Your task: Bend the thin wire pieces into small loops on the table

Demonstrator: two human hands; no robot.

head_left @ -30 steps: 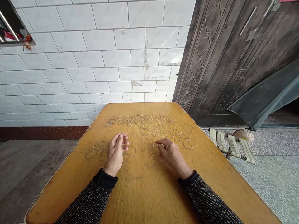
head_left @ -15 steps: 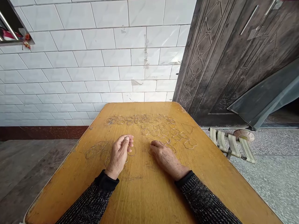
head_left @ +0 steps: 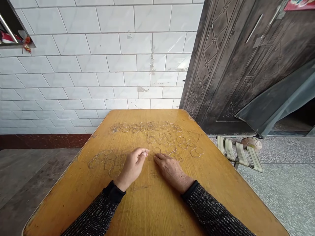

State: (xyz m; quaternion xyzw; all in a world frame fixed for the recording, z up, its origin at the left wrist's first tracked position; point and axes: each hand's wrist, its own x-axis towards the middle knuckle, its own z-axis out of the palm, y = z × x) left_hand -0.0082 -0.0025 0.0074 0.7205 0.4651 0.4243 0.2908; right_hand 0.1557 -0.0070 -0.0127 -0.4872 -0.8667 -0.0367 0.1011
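At the middle of the wooden table [head_left: 145, 209], we find two hands near each other yet apart, both low over the top. The left hand [head_left: 131, 167] seems to be on its edge, thumb laid against the curled forefinger as if pinching; we cannot tell whether a wire is caught there, since anything so thin is lost against the fingers. Such a fingertip grip, we judge, suits fine wire, which offers little to take hold of.

The right hand [head_left: 171, 170] lies palm down, fingers pressed side by side and reaching to the tabletop; we cannot tell what, if anything, is under them. Just beyond its fingertips is a single loop [head_left: 157, 148], so we take the flattened posture as fit for steadying light pieces.

Beside the left hand we see a loose cluster of loops [head_left: 105, 159], overlapping, perhaps set there for easy reach. Across the far part runs a row of loops [head_left: 134, 127], and nearer, to the right, a scattered group [head_left: 169, 140], whose gaps probably help against tangling. A wire triangle [head_left: 195, 135] lies farther right. Beside the table stands a striped stool [head_left: 240, 152], clear of both arms.
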